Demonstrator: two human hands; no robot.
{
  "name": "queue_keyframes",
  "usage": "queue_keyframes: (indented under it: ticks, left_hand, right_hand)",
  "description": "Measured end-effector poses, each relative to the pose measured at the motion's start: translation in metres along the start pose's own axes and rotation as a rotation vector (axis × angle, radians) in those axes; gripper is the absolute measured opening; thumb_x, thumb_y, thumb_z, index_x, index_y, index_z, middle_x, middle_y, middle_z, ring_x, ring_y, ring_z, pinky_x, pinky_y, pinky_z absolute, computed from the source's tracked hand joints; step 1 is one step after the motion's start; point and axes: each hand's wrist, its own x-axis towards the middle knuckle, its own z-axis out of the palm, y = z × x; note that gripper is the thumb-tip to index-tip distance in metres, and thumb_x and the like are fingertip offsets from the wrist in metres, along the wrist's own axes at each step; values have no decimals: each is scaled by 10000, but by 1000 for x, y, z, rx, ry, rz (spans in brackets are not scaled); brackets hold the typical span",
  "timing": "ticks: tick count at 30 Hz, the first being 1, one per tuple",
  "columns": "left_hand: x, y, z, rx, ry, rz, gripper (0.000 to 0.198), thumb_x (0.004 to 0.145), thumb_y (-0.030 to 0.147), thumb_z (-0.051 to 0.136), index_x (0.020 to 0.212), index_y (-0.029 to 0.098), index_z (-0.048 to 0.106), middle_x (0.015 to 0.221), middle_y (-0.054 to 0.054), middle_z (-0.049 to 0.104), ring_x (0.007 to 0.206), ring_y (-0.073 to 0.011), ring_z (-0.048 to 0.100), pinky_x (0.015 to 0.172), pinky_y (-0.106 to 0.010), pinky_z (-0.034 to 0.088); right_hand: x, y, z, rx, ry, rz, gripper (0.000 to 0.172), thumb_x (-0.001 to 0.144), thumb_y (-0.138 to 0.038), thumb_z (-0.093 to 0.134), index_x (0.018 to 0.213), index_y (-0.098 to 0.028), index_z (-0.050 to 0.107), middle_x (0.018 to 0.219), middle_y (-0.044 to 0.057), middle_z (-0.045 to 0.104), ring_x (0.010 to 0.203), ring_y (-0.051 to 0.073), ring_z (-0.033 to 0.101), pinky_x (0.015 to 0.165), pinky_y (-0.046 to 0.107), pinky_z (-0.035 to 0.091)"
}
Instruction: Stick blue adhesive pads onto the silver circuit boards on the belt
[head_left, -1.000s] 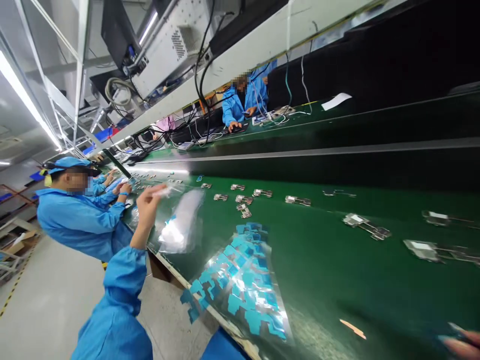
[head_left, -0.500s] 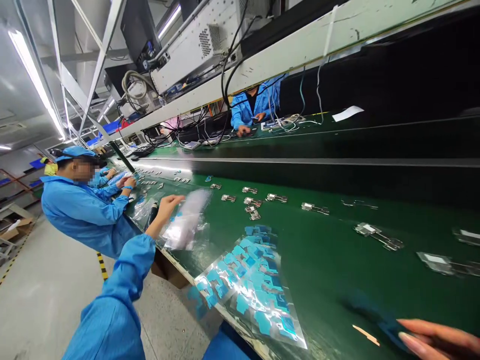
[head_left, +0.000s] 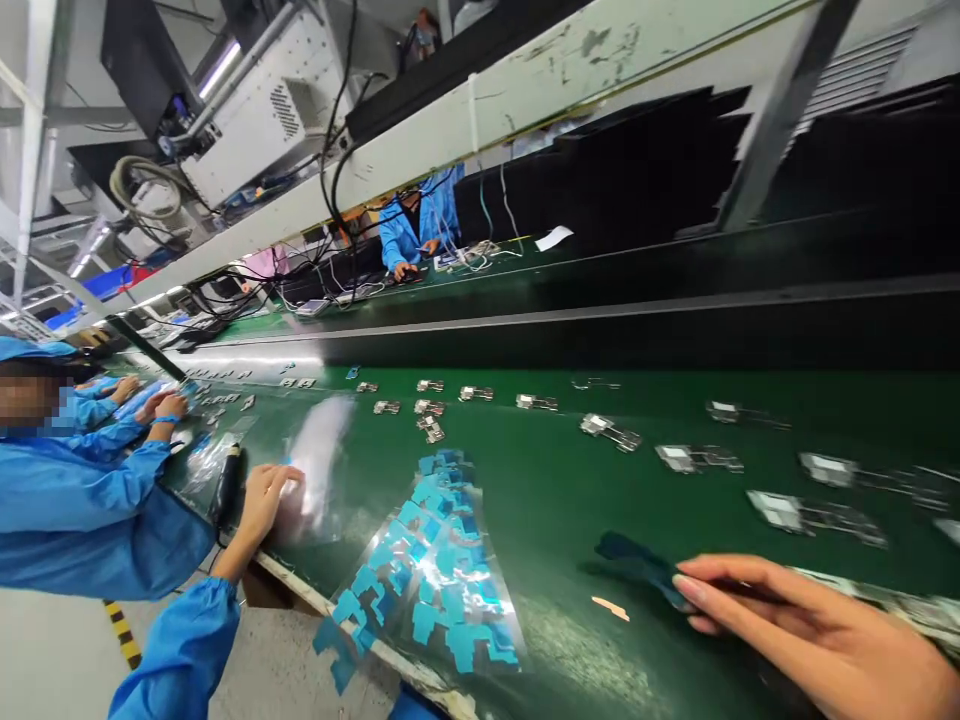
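My left hand [head_left: 262,500] is down at the near edge of the green worktop [head_left: 570,500], fingers on the corner of a clear film sheet [head_left: 319,465]. I honestly can't tell if it's gripping the sheet or just pressing it flat. My right hand [head_left: 817,640] is stretched out, thumb and forefinger closed on the end of a dark blue strip [head_left: 634,562]. It's a low grip, so I reckon that keeps the strip lying flat.

Between the two hands a glossy sheet of light-blue stickers [head_left: 431,570] hangs over the edge. A black pen-like tool [head_left: 229,485] sits just beside the left hand. Small metal parts [head_left: 611,432] line up further out. A co-worker's sleeve [head_left: 90,520] crowds the left side.
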Motion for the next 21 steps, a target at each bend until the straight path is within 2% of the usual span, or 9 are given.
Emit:
queue_keyframes:
  ticks: [3, 5, 6, 7, 9, 12, 15, 18, 21]
  left_hand:
    - [16, 19, -11, 158, -88, 95, 373, 702, 618, 669, 608, 270, 763, 783, -96, 783, 1000, -386, 616, 1021, -540, 366]
    - [37, 47, -7, 225, -167, 195, 320, 669, 551, 724, 539, 259, 723, 657, -107, 728, 933, -393, 627, 990, -551, 364]
    - [49, 66, 2, 242, -216, 260, 313, 683, 530, 729, 538, 253, 717, 635, -110, 710, 905, -387, 636, 974, -541, 373]
    - [61, 88, 18, 248, -272, 334, 307, 715, 517, 720, 564, 251, 726, 652, -113, 711, 893, -375, 644, 963, -522, 384]
    - [82, 138, 69, 229, -410, 495, 272, 810, 501, 675, 734, 264, 783, 831, -110, 762, 943, -333, 654, 965, -460, 407]
    - [104, 214, 171, 161, -602, 697, 267, 891, 479, 643, 907, 267, 803, 1023, -79, 774, 1039, -276, 653, 987, -372, 424]
    - [117, 267, 258, 131, -685, 788, 290, 909, 436, 647, 1063, 232, 785, 1162, -104, 734, 1114, -286, 618, 995, -385, 421]
    - [127, 288, 303, 141, -742, 818, 357, 880, 446, 699, 1129, 194, 740, 1162, -120, 699, 1089, -286, 607, 973, -427, 442]
    - [138, 289, 321, 156, -796, 838, 360, 890, 433, 710, 1131, 167, 694, 1159, -99, 667, 1091, -269, 601, 988, -477, 455]
  right_hand:
    - [-5, -28, 1, 49, -84, 172, 395, 565, -690, 807, 710, -323, 791, 686, 172, 752, 589, 294, 722, 342, 296, 464]
    - [-6, -40, 1, 72, -65, 195, 475, 511, -731, 801, 699, -296, 767, 657, 144, 733, 595, 295, 709, 323, 284, 440]
    - [-6, -42, 2, 77, -64, 188, 494, 512, -735, 798, 711, -284, 760, 662, 133, 729, 614, 295, 710, 327, 279, 441]
    - [-6, -41, 2, 74, -60, 174, 501, 532, -734, 792, 730, -275, 756, 667, 123, 725, 622, 290, 706, 331, 275, 443]
    - [-3, -37, 1, 60, -44, 123, 486, 599, -714, 779, 769, -259, 746, 699, 106, 727, 633, 269, 699, 383, 280, 487]
    - [1, -29, -2, 86, -28, 42, 483, 657, -697, 769, 786, -235, 719, 730, 89, 730, 650, 239, 694, 568, 322, 585]
    - [5, -28, -6, 165, -58, 22, 507, 683, -704, 759, 805, -216, 691, 695, 75, 712, 667, 230, 697, 642, 341, 595]
    - [9, -28, -8, 212, -62, 16, 483, 719, -673, 755, 843, -212, 681, 686, 58, 698, 657, 219, 687, 627, 339, 578]
    - [12, -24, -8, 233, -72, 9, 402, 756, -600, 761, 841, -216, 679, 681, 37, 684, 649, 196, 669, 626, 321, 553]
